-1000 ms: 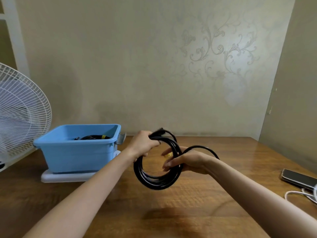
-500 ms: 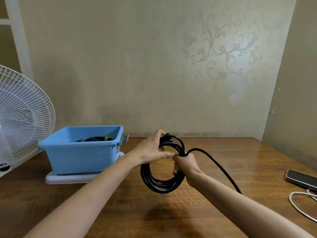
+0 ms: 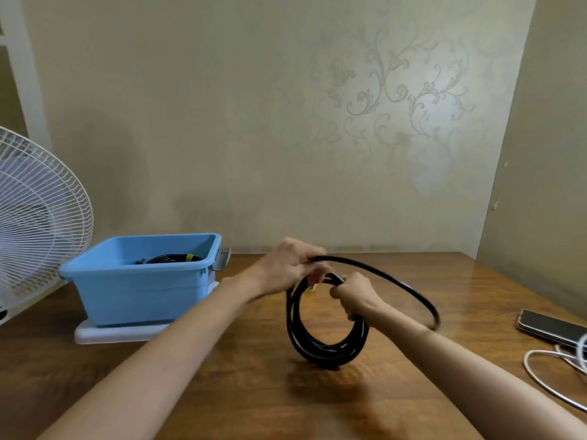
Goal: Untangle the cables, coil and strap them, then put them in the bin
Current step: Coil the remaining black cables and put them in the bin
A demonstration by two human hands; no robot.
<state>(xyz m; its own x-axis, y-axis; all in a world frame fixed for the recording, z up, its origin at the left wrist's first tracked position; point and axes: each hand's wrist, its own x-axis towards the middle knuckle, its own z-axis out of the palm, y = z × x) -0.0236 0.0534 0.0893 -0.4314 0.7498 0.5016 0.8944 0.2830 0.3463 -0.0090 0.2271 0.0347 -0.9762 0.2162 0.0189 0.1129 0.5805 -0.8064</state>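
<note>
the left hand (image 3: 289, 268) curls its fingers round the top of a black cable coil (image 3: 317, 347), and the right hand (image 3: 355, 295) grips the same bundle in a fist, holding it upright low over the table (image 3: 254, 392) while a loose length (image 3: 381, 271) arcs to the right. the blue bin (image 3: 143, 290) sits to the left with another coiled cable (image 3: 171, 258) inside, a white fan (image 3: 38, 211) beyond it; a phone (image 3: 549, 325) and white cord (image 3: 540, 376) lie far right

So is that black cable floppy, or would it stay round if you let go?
Probably springy, not limp: the black cable has a loose end arching through the air without drooping. The loops would likely spring apart if released; the left hand and right hand both grip them.
</note>
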